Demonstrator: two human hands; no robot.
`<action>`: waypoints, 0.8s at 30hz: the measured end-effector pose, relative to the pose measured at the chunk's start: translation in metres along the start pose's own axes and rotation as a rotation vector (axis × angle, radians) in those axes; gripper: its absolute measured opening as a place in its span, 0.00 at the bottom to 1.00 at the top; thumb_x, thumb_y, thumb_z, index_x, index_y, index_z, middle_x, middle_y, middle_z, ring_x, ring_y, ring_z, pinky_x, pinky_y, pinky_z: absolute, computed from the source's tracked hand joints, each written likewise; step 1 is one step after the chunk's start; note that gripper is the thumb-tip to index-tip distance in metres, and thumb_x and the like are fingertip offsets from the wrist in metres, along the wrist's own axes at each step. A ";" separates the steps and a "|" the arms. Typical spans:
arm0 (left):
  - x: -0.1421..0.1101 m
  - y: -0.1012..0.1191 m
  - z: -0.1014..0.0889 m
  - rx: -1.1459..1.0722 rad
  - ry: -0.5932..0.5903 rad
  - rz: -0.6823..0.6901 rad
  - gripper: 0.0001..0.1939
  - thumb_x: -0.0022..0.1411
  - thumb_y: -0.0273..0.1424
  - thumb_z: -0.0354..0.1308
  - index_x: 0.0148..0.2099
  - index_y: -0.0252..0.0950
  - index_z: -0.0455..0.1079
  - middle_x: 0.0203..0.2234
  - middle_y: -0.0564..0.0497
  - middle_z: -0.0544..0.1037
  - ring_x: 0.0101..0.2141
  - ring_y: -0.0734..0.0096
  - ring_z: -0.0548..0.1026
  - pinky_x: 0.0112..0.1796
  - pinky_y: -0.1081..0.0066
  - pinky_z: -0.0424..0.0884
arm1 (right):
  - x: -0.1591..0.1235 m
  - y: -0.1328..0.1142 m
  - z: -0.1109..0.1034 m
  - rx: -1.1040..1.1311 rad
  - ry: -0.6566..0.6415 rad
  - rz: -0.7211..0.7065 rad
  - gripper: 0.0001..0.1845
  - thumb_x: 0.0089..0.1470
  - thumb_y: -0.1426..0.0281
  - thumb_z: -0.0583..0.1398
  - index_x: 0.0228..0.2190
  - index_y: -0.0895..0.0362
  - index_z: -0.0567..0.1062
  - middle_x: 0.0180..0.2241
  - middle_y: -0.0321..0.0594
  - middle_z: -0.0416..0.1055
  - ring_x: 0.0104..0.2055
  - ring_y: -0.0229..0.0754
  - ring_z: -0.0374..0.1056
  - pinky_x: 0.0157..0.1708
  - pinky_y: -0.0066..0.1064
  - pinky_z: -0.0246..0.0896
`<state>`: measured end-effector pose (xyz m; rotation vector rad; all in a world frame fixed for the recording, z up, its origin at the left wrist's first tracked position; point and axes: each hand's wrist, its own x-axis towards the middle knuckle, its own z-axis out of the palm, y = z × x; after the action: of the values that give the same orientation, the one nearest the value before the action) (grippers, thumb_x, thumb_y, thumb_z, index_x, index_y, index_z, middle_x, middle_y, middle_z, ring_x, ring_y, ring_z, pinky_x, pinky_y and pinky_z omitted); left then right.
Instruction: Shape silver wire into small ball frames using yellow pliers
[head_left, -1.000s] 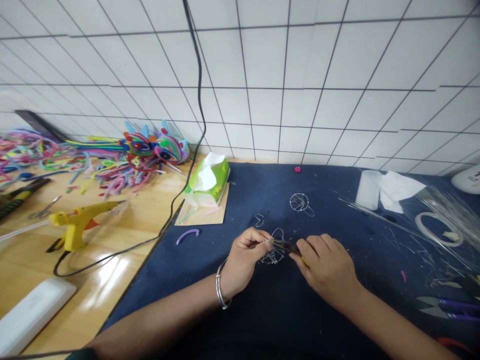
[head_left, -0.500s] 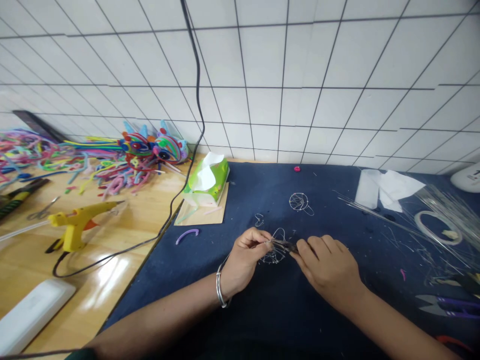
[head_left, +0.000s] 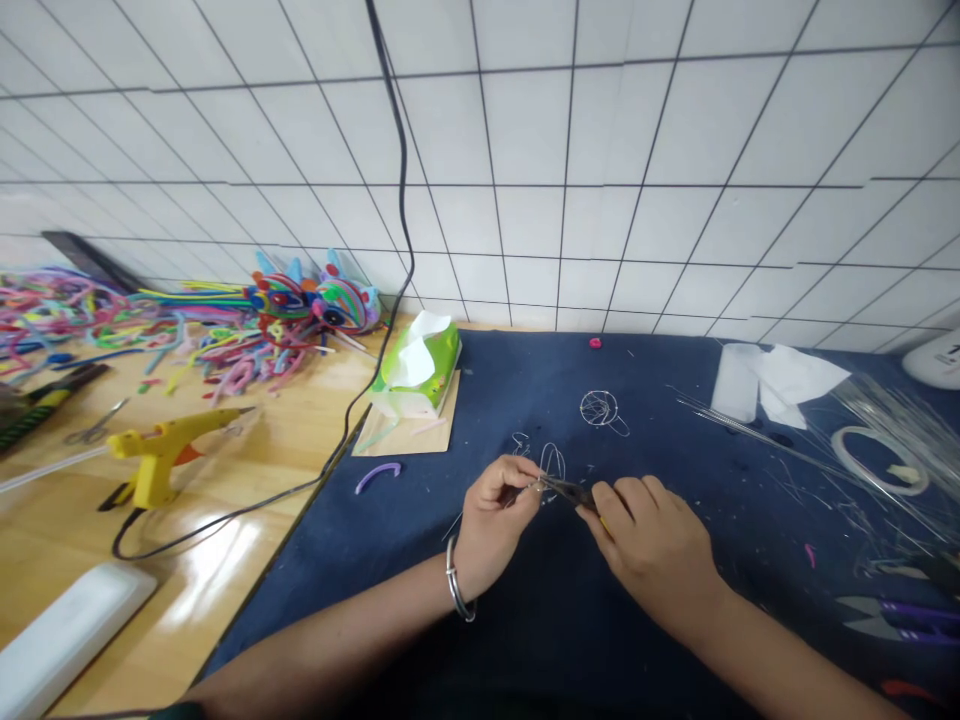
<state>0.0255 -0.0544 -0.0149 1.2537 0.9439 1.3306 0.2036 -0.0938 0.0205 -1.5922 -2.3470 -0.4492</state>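
The left hand [head_left: 499, 510] has its thumb and forefinger pinched together on a bent wire piece [head_left: 553, 462], the other fingers curled in. The wire piece sits right at those fingertips, partly covered by them; its thin loops stand out past them on the side facing the right hand [head_left: 652, 540] and toward the far edge of the blue cloth [head_left: 480, 400]. The right hand is folded firmly around the handles of the pliers [head_left: 576, 494], whose narrow nose points at the left fingertips and meets the wire there. How tightly the nose grips is too small to tell.

Both hands are over the cloth, well short of its far edge by the wall. Beyond them, a round wire frame [head_left: 599, 407] lies between the pliers and that far edge, apart from either hand. A small curled wire [head_left: 520, 440] lies just beyond the left hand. Nearer the cloth's left edge is a purple curved strip [head_left: 379, 476]. Past that edge, on the bare wooden table [head_left: 292, 425], lies a yellow glue gun [head_left: 161, 455].
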 end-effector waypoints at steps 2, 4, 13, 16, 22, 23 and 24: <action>0.000 0.001 0.000 0.032 0.008 0.034 0.05 0.54 0.21 0.57 0.29 0.34 0.65 0.32 0.50 0.70 0.33 0.73 0.69 0.34 0.72 0.65 | 0.001 0.000 0.001 0.004 -0.004 0.004 0.10 0.55 0.63 0.53 0.34 0.55 0.69 0.25 0.37 0.61 0.29 0.40 0.54 0.29 0.33 0.45; 0.001 0.003 -0.001 0.070 0.006 0.059 0.06 0.53 0.20 0.57 0.28 0.34 0.64 0.32 0.50 0.70 0.33 0.73 0.69 0.34 0.72 0.65 | 0.001 0.000 0.002 0.006 -0.010 0.007 0.10 0.55 0.63 0.53 0.34 0.55 0.69 0.25 0.37 0.61 0.29 0.40 0.54 0.29 0.34 0.45; 0.003 0.003 -0.003 0.136 -0.005 0.092 0.06 0.54 0.20 0.57 0.28 0.34 0.63 0.31 0.50 0.70 0.32 0.73 0.69 0.34 0.72 0.65 | 0.002 0.001 0.002 0.029 -0.023 -0.008 0.10 0.56 0.64 0.52 0.36 0.55 0.69 0.26 0.37 0.61 0.29 0.40 0.55 0.28 0.33 0.46; 0.003 0.003 -0.003 0.125 -0.006 0.083 0.06 0.54 0.21 0.57 0.28 0.34 0.63 0.31 0.50 0.70 0.32 0.73 0.69 0.34 0.72 0.65 | 0.002 0.002 0.002 0.041 -0.025 -0.011 0.10 0.56 0.65 0.52 0.36 0.56 0.69 0.26 0.38 0.61 0.29 0.39 0.55 0.28 0.32 0.46; 0.003 0.003 -0.002 0.101 0.004 0.042 0.06 0.54 0.21 0.57 0.27 0.34 0.64 0.31 0.50 0.70 0.31 0.73 0.69 0.34 0.71 0.64 | 0.002 0.003 0.003 0.057 -0.037 -0.015 0.10 0.56 0.65 0.52 0.36 0.56 0.69 0.26 0.38 0.62 0.29 0.39 0.55 0.28 0.32 0.47; 0.003 0.002 -0.002 0.092 0.007 0.034 0.07 0.54 0.21 0.57 0.27 0.34 0.63 0.31 0.50 0.70 0.31 0.73 0.68 0.34 0.72 0.64 | 0.002 0.003 0.003 0.055 -0.034 -0.016 0.10 0.56 0.65 0.52 0.36 0.56 0.69 0.26 0.38 0.62 0.29 0.39 0.55 0.28 0.32 0.47; 0.004 0.002 -0.002 0.080 0.009 0.024 0.07 0.53 0.21 0.57 0.26 0.34 0.63 0.31 0.50 0.70 0.31 0.73 0.68 0.33 0.72 0.64 | 0.002 0.003 0.003 0.051 -0.030 -0.017 0.10 0.56 0.65 0.52 0.36 0.56 0.69 0.26 0.38 0.62 0.29 0.39 0.55 0.28 0.32 0.47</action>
<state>0.0237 -0.0510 -0.0127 1.3247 0.9998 1.3290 0.2060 -0.0898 0.0184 -1.5673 -2.3765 -0.3682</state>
